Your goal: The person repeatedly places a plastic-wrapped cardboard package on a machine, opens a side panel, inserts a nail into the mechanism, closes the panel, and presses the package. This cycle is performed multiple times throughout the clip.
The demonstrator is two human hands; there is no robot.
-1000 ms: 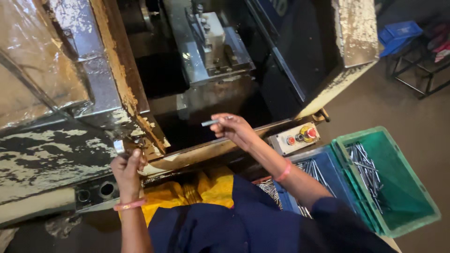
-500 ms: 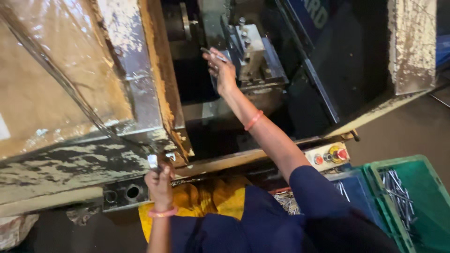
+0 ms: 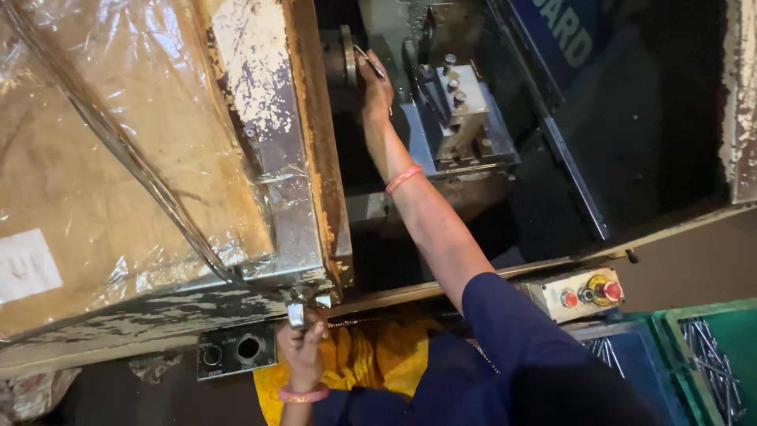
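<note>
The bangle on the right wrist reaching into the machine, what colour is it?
Orange-pink bangle, seen in the head view, the only one.

Navy sleeve [image 3: 505, 331] – pink wristbands [image 3: 403, 178]

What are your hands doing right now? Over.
Right hand deep inside machine, holding thin metal rod at the chuck. Left hand gripping door handle. Tool block beside the right wrist.

white paper label [image 3: 27, 266] | left, on plastic-wrapped panel || blue sign [image 3: 564, 31] | top, inside machine
</note>
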